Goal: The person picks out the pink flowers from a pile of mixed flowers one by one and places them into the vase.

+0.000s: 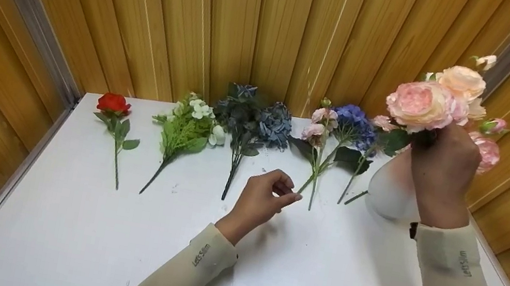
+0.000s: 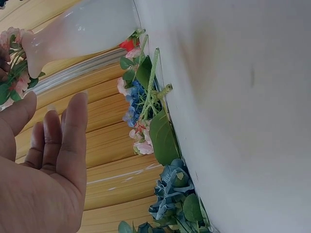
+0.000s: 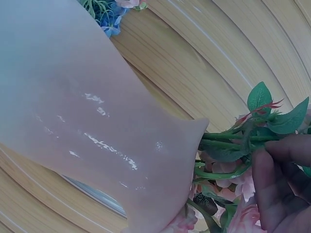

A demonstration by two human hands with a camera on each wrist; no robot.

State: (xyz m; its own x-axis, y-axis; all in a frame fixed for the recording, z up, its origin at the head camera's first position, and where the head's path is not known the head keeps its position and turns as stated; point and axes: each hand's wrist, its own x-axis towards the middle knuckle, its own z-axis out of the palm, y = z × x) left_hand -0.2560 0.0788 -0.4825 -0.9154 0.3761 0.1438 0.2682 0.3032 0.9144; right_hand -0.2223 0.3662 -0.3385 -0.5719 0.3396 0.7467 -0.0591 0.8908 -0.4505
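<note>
At the right, a white-and-pink vase [image 1: 391, 190] stands on the table; its flared mouth shows in the right wrist view. Pink and peach roses [image 1: 419, 105] rise above it, their green stems [image 3: 221, 137] entering the mouth. My right hand [image 1: 444, 168] pinches a stem just above the rim. Loosely bent and holding nothing, my left hand [image 1: 262, 194] hovers over the table; the left wrist view shows its palm bare. In the head view its fingertips appear near the stem ends of a small pink flower spray [image 1: 324, 124] and a blue-purple hydrangea [image 1: 354, 124].
Along the back of the white table [image 1: 121, 245] lie a red rose [image 1: 113, 103], a white-flowered green spray [image 1: 190, 124] and a dusty-blue bunch [image 1: 275, 123]. More stems lie left of the vase. Wood-patterned walls [image 1: 228, 28] enclose the back and sides.
</note>
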